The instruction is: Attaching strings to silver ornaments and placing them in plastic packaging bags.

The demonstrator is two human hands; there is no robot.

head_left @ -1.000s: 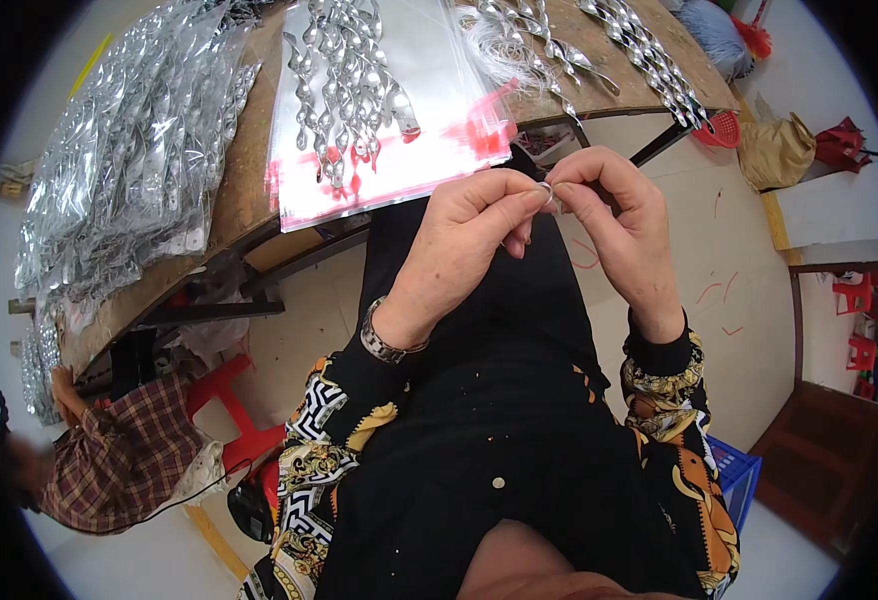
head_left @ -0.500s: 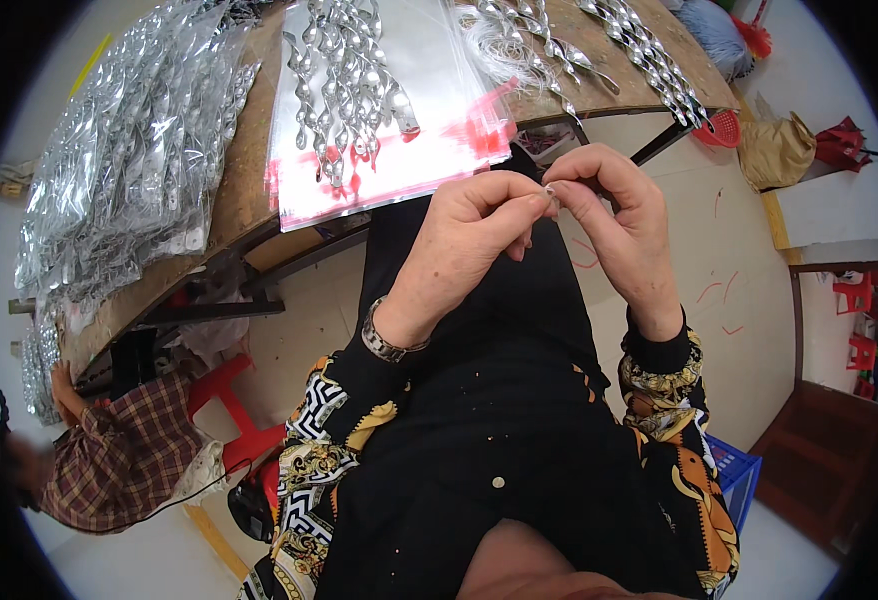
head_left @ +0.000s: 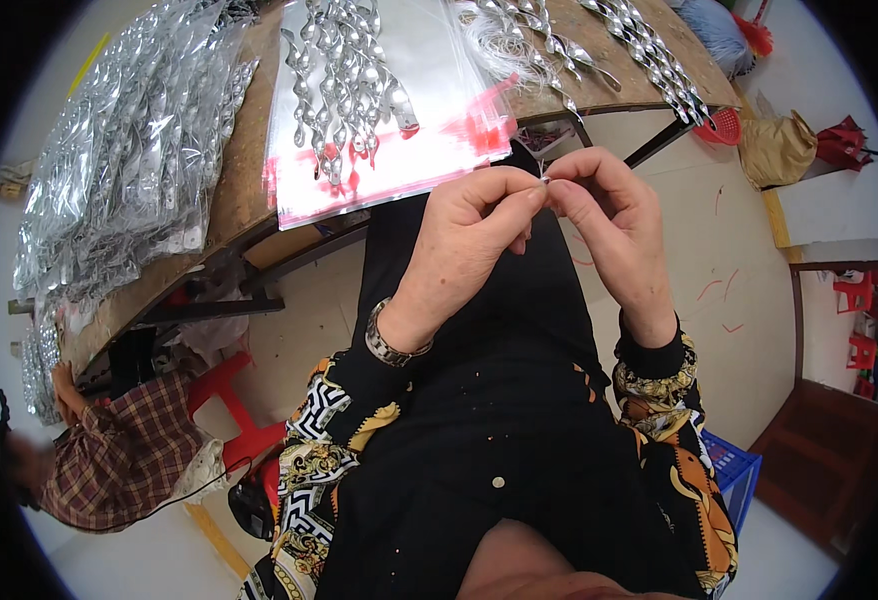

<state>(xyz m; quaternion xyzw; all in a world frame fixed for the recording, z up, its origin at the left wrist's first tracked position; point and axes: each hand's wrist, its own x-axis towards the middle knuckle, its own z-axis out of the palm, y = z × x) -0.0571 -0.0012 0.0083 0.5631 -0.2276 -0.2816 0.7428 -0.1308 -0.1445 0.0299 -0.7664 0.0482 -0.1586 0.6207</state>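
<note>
My left hand (head_left: 464,235) and my right hand (head_left: 619,230) meet in front of me, just off the table's near edge. Thumb and forefinger of each are pinched together, fingertip to fingertip. Between them shows a tiny whitish bit (head_left: 545,180), too small to name; most of it is hidden by the fingers. Beyond my left hand lies a stack of see-through plastic bags (head_left: 429,120) with red-printed ends, and silver twisted spiral strips (head_left: 344,95) rest on top. A bundle of thin white string (head_left: 499,50) lies farther right, beside more silver spirals (head_left: 649,55).
A large heap of bagged silver spirals (head_left: 129,160) covers the left of the wooden table (head_left: 249,190). At far left a person in a checked shirt (head_left: 124,450) sits by a red stool (head_left: 234,420). A red basket (head_left: 724,128) and blue crate (head_left: 734,470) stand right.
Both hands stay pinched together. My right hand has shifted slightly left, so the fingertips sit closer, and less of the whitish bit shows between them.
</note>
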